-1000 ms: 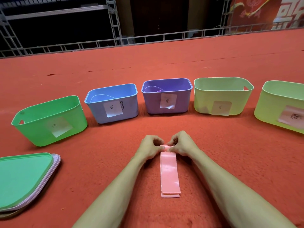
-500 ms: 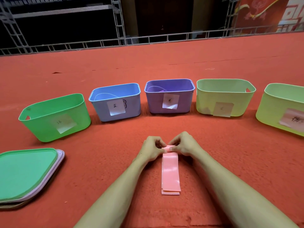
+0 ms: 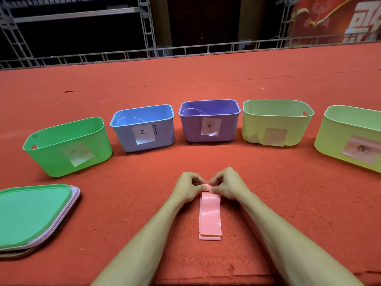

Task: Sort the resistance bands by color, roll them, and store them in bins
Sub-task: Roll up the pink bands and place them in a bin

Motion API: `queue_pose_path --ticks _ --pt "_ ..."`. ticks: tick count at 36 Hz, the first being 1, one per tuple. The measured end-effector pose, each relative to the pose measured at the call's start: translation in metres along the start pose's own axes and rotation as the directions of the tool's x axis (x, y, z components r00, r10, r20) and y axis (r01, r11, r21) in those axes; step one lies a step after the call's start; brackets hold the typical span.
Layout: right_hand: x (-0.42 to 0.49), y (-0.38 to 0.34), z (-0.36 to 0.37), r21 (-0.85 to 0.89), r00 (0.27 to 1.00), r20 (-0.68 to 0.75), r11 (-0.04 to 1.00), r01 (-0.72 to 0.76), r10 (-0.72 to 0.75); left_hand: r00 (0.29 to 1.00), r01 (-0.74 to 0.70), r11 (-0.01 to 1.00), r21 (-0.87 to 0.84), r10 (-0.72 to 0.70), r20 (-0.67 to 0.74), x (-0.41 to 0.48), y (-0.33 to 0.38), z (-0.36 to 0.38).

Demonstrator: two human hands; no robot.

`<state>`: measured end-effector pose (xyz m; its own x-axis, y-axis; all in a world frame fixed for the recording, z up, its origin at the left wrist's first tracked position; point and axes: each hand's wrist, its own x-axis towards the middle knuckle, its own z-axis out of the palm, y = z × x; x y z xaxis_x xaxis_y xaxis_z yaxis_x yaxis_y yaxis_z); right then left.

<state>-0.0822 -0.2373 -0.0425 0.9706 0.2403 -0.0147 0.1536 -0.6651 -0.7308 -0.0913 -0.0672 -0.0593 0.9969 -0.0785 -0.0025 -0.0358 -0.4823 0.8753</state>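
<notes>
A flat pink resistance band (image 3: 209,215) lies lengthwise on the red carpet in front of me, its far end curled into a small roll. My left hand (image 3: 188,187) and my right hand (image 3: 227,184) both pinch that rolled end with fingertips and thumbs. Beyond stand labelled bins in a row: a green bin (image 3: 68,146), a blue bin (image 3: 143,127) with a blue band inside, a purple bin (image 3: 209,120) with a purple band inside, a pale yellow-green bin (image 3: 277,122) and another pale green bin (image 3: 350,138) at the right edge.
A stack of lids (image 3: 34,213), green on top, lies on the carpet at the left. A metal truss railing (image 3: 185,50) runs along the carpet's far edge. Open red carpet (image 3: 123,193) lies between me and the bins.
The roll at the band's far end has grown and moved toward me, so the flat part is shorter. The camera has shifted slightly; the bins have not moved.
</notes>
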Motion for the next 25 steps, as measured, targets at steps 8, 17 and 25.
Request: queue_pose_path --ticks 8,17,25 --pt "-0.01 0.003 0.0 0.071 0.997 -0.078 0.997 -0.017 0.023 1.0 -0.031 0.999 0.026 0.031 -0.005 -0.005 -0.003 0.002" --pt "-0.015 -0.003 -0.002 -0.007 0.999 -0.002 0.999 -0.051 0.051 0.998 -0.04 0.999 -0.006 0.04 0.04 -0.011 -0.001 -0.002" --pt "-0.021 -0.006 -0.002 -0.003 1.0 -0.009 1.0 -0.03 0.03 0.999 0.005 0.996 -0.09 -0.001 0.044 -0.017 0.001 -0.005"
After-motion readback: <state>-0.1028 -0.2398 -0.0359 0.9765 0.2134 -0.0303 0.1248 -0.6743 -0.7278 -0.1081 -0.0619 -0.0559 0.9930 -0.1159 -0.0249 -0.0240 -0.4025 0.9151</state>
